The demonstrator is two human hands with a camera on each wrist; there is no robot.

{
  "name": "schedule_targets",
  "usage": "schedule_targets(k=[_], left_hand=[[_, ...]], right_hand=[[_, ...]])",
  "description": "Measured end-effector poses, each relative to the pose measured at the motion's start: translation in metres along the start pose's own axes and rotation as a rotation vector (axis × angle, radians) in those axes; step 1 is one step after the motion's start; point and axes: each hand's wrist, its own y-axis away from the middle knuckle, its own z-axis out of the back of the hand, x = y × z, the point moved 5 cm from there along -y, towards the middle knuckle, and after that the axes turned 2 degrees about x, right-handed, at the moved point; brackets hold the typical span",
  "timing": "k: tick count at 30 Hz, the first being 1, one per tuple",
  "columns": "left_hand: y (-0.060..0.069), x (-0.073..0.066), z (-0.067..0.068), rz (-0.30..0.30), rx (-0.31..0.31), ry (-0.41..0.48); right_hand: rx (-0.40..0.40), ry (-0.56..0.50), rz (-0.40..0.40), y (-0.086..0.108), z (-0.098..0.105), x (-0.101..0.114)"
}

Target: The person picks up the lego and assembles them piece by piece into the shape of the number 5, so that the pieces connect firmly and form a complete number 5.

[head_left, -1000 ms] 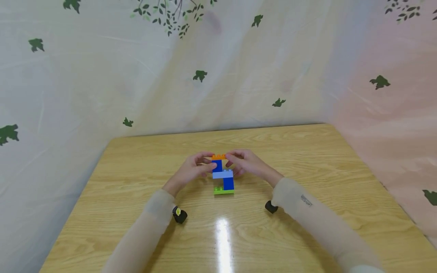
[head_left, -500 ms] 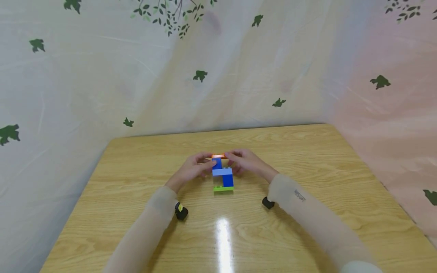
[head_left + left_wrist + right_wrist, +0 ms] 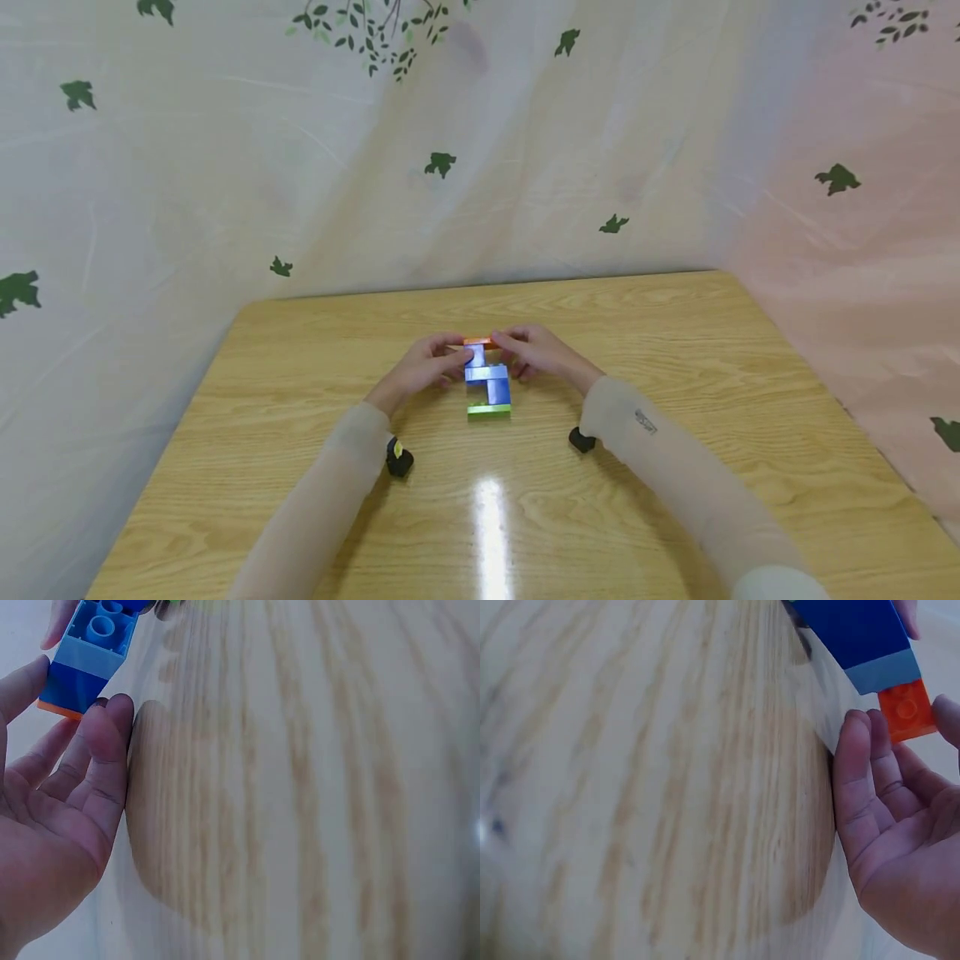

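A stepped stack of toy building bricks stands between both hands: an orange brick (image 3: 477, 342) at its far end, a blue brick (image 3: 475, 357), a light blue brick (image 3: 486, 373), another blue brick (image 3: 498, 392) and a green brick (image 3: 489, 411) nearest me. My left hand (image 3: 422, 368) pinches the left end near the orange and upper blue bricks, its thumb on the blue one. My right hand (image 3: 542, 354) pinches the orange brick's right end. In the right wrist view, the orange brick (image 3: 907, 711) shows its hollow underside near the thumb. The stack's back is hidden in the head view.
The wooden table (image 3: 637, 333) spreads around the stack, with a bright light reflection in front. Each wrist wears a black camera, such as the left wrist camera (image 3: 399, 458). A printed cloth backdrop (image 3: 510, 217) hangs behind the table.
The stack has tipped back a little, away from me; its studs show less and its front faces now shine. Both hands keep their hold, and the wrists have shifted slightly forward.
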Motion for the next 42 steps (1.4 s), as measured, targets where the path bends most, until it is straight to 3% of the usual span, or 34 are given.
schedule_targets(k=[10,19,24,42], left_hand=[[-0.0029,0.0048,-0.0013,0.044,-0.013,-0.006],[-0.0035,0.0031,-0.0024,0.098,0.013,-0.007],[-0.0057,0.0045,-0.0032,0.097,0.032,-0.018],[-0.0064,0.0052,-0.0044,0.098,0.011,-0.02]], right_hand=[[0.073,-0.037,-0.034,-0.0009,-0.003,0.0001],[0.057,-0.022,-0.05,-0.0042,-0.0025,-0.0042],[0.039,-0.032,-0.066,-0.0063,-0.0033,-0.007],[-0.001,-0.031,-0.101,-0.0073,-0.005,-0.0069]])
